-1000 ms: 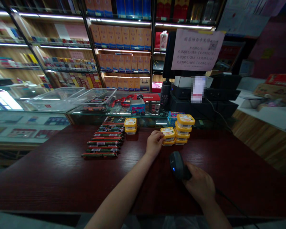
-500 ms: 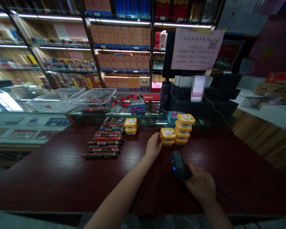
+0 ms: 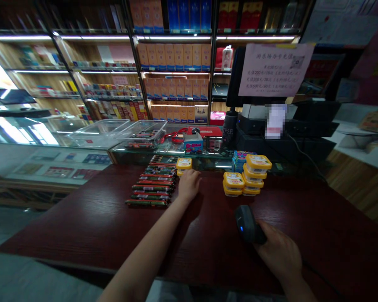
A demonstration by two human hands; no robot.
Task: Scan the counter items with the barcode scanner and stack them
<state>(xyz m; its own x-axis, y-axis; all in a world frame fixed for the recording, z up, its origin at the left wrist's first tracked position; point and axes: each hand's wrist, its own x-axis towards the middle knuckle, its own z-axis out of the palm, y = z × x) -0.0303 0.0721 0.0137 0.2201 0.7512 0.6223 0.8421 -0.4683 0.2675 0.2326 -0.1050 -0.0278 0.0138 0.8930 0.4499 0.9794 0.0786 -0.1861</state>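
My left hand (image 3: pixel 189 183) reaches over the dark red table, just in front of a small stack of yellow-lidded tubs (image 3: pixel 184 162). Its fingers are loosely bent, with nothing visible in them; it partly covers the stack, so contact is unclear. In my right hand (image 3: pixel 279 247) is a black barcode scanner (image 3: pixel 249 224) with a blue light, its head pointing up and left. Beyond the scanner stand more yellow tubs (image 3: pixel 234 180), with a taller stack (image 3: pixel 257 163) beside them. Left of my left hand lies a row of dark, red-edged wrapped sticks (image 3: pixel 153 188).
Behind the table runs a glass counter with clear plastic bins (image 3: pixel 148 129), a small blue box (image 3: pixel 193 144) and a black bottle (image 3: pixel 229 126). A monitor with a paper notice (image 3: pixel 275 69) stands at the right. The scanner's cable trails right.
My left hand has moved left, away from the right-hand tubs to the small stack near the sticks. My right hand still holds the scanner. The view has turned slightly left.
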